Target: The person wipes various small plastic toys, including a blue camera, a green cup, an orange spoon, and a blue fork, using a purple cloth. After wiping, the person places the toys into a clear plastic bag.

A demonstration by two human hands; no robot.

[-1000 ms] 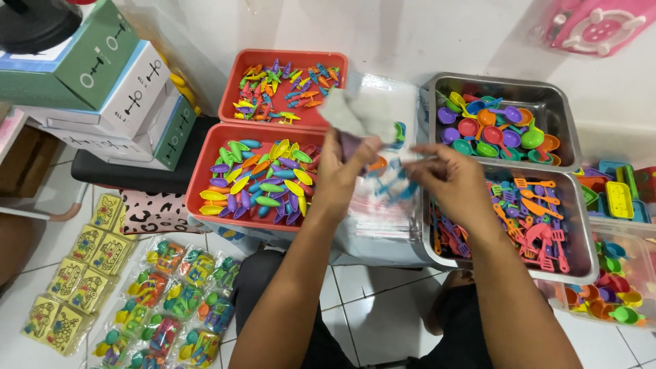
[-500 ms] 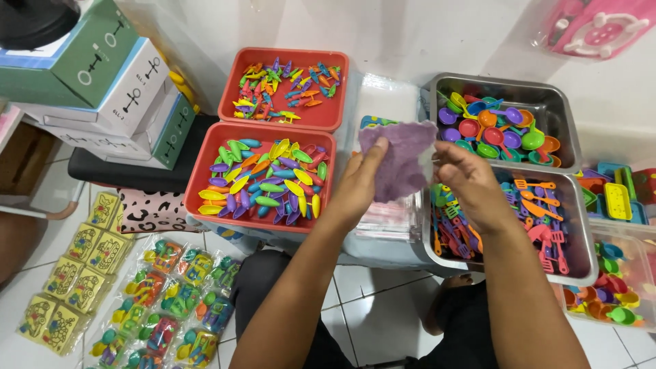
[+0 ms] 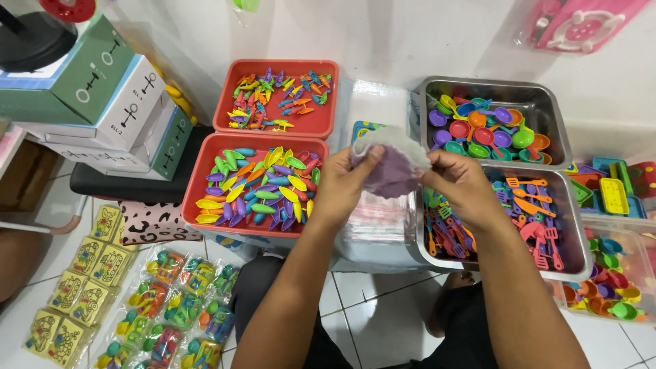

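Step in hand: opening a small clear plastic bag [image 3: 391, 167]. Both hands pinch its mouth and pull it apart; the bag sits mid-air at frame centre, above a stack of flat clear bags [image 3: 374, 222].

Left hand [image 3: 344, 188]: fingers closed in a pinch on the bag's left edge, thumb on top. Right hand [image 3: 459, 184]: same pinch on the right edge, other fingers curled. Bag looks purple-tinted through the plastic; can't tell whether anything is inside it.

Next move, my read: mouth needs to be spread wide and held by one hand so the other is free to reach into a tray. Thin film, so it likely collapses if grip goes slack.

Surroundings:
- 10 o'clock of the hands: red tray [image 3: 197, 191] of small leaf-shaped plastic pieces, mixed colours.
- 11 o'clock: second red tray [image 3: 329, 96] of small toy figures, too small to identify.
- 1 o'clock: steel pan [image 3: 547, 109] of toy pans and spoons.
- 3 o'clock: steel pan [image 3: 577, 232] of toy spatulas and forks.
- Far right: clear bins [image 3: 632, 225] of more toy kitchenware.
- 7 o'clock, on white tiled floor [image 3: 369, 301]: rows of packed toy bags [image 3: 171, 307] and yellow packets [image 3: 82, 273].
- Upper left: stacked green-and-white cartons [image 3: 116, 96].

Person sits on the floor, white wall behind.
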